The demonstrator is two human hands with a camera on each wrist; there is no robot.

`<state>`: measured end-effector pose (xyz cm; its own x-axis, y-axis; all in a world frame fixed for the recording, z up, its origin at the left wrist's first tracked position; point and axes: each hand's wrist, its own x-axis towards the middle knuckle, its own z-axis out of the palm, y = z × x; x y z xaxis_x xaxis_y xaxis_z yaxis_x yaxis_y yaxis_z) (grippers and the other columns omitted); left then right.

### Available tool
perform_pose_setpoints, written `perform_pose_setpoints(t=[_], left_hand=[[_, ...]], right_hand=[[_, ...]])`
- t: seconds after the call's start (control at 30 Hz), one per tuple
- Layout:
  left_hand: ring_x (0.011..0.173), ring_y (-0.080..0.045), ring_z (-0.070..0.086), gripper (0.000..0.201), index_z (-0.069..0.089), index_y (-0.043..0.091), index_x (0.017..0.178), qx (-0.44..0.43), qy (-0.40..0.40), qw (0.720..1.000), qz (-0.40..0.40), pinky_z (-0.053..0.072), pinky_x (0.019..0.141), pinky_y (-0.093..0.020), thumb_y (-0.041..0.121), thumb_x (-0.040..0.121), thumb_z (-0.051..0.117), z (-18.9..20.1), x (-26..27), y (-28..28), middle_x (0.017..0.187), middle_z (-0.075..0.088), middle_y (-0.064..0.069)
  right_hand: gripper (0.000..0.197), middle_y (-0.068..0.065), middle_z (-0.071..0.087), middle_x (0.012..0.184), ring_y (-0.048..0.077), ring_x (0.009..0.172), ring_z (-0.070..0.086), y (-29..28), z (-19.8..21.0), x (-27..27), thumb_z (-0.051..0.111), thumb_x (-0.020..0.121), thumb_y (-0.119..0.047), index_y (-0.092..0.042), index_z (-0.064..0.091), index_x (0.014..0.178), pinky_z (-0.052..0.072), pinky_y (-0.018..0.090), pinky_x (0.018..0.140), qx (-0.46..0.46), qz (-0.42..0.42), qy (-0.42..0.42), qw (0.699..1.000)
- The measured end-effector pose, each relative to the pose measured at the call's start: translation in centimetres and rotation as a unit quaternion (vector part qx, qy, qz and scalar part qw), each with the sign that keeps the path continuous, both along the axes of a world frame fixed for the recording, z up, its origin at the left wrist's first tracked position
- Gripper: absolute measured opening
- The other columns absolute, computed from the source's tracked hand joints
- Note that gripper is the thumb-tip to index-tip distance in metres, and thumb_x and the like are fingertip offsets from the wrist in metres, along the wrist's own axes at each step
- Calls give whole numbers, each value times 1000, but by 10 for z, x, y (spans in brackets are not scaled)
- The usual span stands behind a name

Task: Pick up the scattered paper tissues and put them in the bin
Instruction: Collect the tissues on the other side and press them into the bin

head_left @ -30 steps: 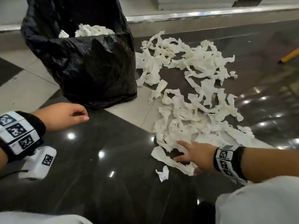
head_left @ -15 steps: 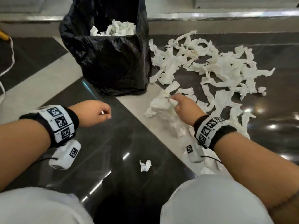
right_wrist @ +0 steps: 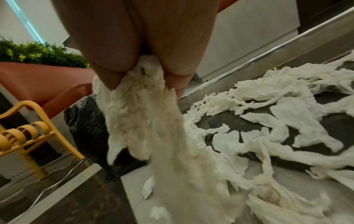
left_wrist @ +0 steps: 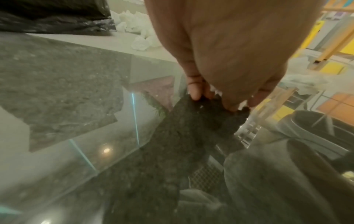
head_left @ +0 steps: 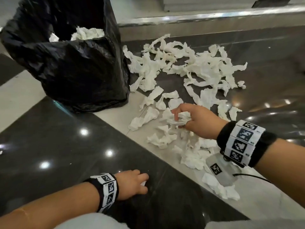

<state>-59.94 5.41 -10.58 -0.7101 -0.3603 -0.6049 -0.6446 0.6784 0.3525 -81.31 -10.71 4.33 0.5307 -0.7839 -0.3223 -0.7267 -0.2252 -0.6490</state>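
Observation:
The bin (head_left: 79,71), lined with a black bag, stands at the upper left with white tissues (head_left: 87,33) inside. To its right, several torn tissue strips (head_left: 189,66) lie scattered over the floor. My right hand (head_left: 181,117) grips a crumpled bunch of tissues (head_left: 183,115) at the near edge of the pile. In the right wrist view the bunch (right_wrist: 141,106) hangs from the curled fingers. My left hand (head_left: 144,183) is low on the dark floor, fingertips (left_wrist: 195,94) down, pinching a small white scrap (head_left: 143,183).
The polished dark stone floor (head_left: 57,146) is crossed by a pale tile strip (head_left: 115,116). A metal-edged step (head_left: 214,15) runs behind the tissues. My knees fill the bottom edge. A yellow frame (right_wrist: 28,133) and a white cable (right_wrist: 47,184) lie left of the bin.
My left hand has dropped from beside the bin to the small scrap on the dark floor. My right hand has closed round a bunch of tissues and lifted it slightly.

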Motion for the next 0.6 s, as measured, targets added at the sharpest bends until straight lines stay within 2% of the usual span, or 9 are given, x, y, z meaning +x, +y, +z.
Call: perform_pose_setpoints(t=[0.07,0.13,0.27,0.33,0.37,0.43,0.47,0.53,0.6], left_hand=[[103,-39,48,23,44,16,115,-9,-5,1000,29,47,82,-47,16,92,42,0,-3,-7,126,39,-17],[101,-35,50,20,50,12,109,2,18,988,154,44,84,-41,16,92,40,3,-5,-19,118,45,-14],[85,-21,50,2,48,17,85,-28,122,921,368,42,74,-29,18,84,49,26,1,-49,95,46,0],[83,-17,51,14,49,21,91,-48,133,911,386,46,74,-29,32,84,54,36,4,-60,96,47,2],[85,-16,52,21,50,23,99,-67,127,918,371,48,76,-30,38,85,54,38,5,-65,100,48,2],[92,-19,53,34,48,25,115,-106,106,937,316,48,81,-34,43,86,54,38,-1,-72,108,48,-1],[96,-21,52,41,45,27,122,-120,98,945,289,47,82,-35,43,86,55,35,-7,-75,113,46,-3],[104,-25,47,57,35,32,133,-141,79,954,252,44,87,-37,46,83,58,26,-23,-83,122,41,-7],[113,-28,41,78,18,37,142,-164,52,960,222,39,94,-40,53,78,60,15,-42,-94,133,35,-10]], right_hand=[[28,-5,63,89,2,58,57,1,1,-6,60,85,-6,-33,57,78,44,16,46,-6,-49,-33,998],[13,-5,58,69,2,39,46,2,0,-10,67,85,-19,-28,57,82,36,13,37,13,-115,-72,991],[49,-11,56,71,0,60,55,3,2,-11,76,61,-58,-20,57,85,43,12,57,42,-146,-142,978],[85,-2,54,67,10,58,52,0,6,-12,64,49,-81,-3,55,83,42,15,54,67,-170,-183,966],[96,8,52,63,18,55,50,-1,8,-13,56,53,-85,6,53,84,41,16,50,74,-185,-196,960],[75,22,55,71,30,62,53,-3,15,-17,47,83,-66,8,59,88,41,24,58,47,-204,-189,959],[53,18,57,70,26,62,54,-3,18,-20,49,90,-50,0,63,84,41,28,62,21,-199,-174,964],[35,0,44,55,13,48,42,1,25,-26,58,89,-37,-19,53,59,39,26,56,43,-224,-194,954],[34,-2,48,56,15,52,45,3,25,-41,66,84,-33,-21,50,57,41,26,60,56,-241,-204,947]])
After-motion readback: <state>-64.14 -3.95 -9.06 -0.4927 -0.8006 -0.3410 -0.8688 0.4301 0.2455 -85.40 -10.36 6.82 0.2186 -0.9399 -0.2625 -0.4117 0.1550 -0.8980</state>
